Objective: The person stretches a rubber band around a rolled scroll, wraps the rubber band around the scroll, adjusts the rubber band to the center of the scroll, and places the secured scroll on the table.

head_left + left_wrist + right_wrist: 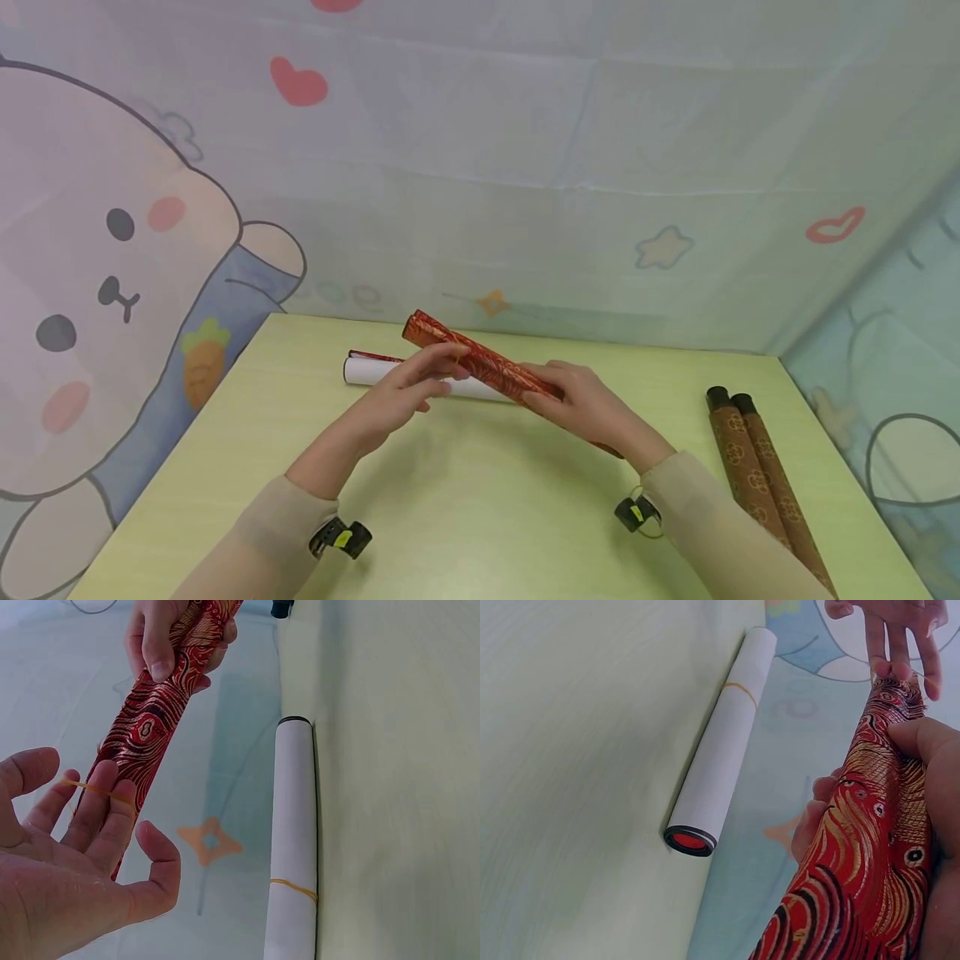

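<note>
A rolled length of red brocade [510, 375] with gold and black swirls is held slantwise above the table. My right hand [581, 400] grips it near its lower end, thumb on one side and fingers round the other, as the right wrist view shows. At the upper end is my left hand [401, 396], its fingers loosely extended against the roll and its thumb apart. A thin yellow rubber band [97, 790] crosses those fingers in the left wrist view. Behind the hands lies a white roll [718, 754] with its own rubber band.
Two brown patterned rolls [750, 467] with black ends lie side by side on the right of the pale yellow-green table [465, 517]. A printed cloth backdrop [480, 208] hangs along the table's far edge. A strip of red [371, 355] shows behind the white roll.
</note>
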Demonstrator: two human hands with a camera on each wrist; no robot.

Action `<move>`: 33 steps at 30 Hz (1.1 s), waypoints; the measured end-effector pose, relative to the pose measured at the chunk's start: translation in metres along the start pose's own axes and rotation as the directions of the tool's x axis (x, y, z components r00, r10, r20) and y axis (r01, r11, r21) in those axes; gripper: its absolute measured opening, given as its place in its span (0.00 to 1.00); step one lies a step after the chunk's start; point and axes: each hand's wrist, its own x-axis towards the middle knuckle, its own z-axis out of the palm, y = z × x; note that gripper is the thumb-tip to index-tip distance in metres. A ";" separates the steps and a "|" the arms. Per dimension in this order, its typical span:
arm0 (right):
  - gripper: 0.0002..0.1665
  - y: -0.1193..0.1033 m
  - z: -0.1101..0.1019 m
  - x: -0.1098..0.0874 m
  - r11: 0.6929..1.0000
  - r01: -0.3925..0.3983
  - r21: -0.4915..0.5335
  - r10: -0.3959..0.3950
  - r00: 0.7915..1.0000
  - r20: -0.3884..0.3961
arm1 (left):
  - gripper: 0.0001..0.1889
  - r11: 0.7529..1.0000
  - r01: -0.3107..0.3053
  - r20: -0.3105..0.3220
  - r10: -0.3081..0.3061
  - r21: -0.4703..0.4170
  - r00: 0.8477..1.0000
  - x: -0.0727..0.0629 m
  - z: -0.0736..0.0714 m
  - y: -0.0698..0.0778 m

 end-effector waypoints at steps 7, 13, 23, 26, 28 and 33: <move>0.27 -0.003 0.000 0.003 1.000 0.005 -0.005 -0.005 1.000 0.007 | 0.26 1.000 -0.011 0.010 0.011 0.005 1.000 0.001 0.002 0.002; 0.27 -0.003 -0.001 0.004 1.000 0.012 -0.009 -0.012 1.000 0.013 | 0.26 1.000 -0.014 0.027 0.014 0.028 1.000 0.002 0.002 0.000; 0.25 -0.010 0.001 0.008 1.000 -0.008 0.023 0.007 1.000 0.023 | 0.25 0.999 -0.030 0.077 0.028 0.020 0.997 0.004 0.018 0.004; 0.24 -0.011 0.000 0.009 0.999 -0.021 0.029 0.021 1.000 0.015 | 0.24 0.999 -0.034 0.070 0.033 0.005 0.997 0.004 0.020 0.008; 0.24 -0.012 -0.001 0.008 1.000 -0.017 0.026 0.016 1.000 0.016 | 0.24 1.000 -0.031 0.074 0.031 0.004 0.997 0.004 0.022 0.008; 0.25 -0.011 0.000 0.008 1.000 0.008 0.009 -0.008 0.999 0.031 | 0.25 0.999 -0.053 0.087 0.054 -0.006 0.995 0.005 0.028 0.004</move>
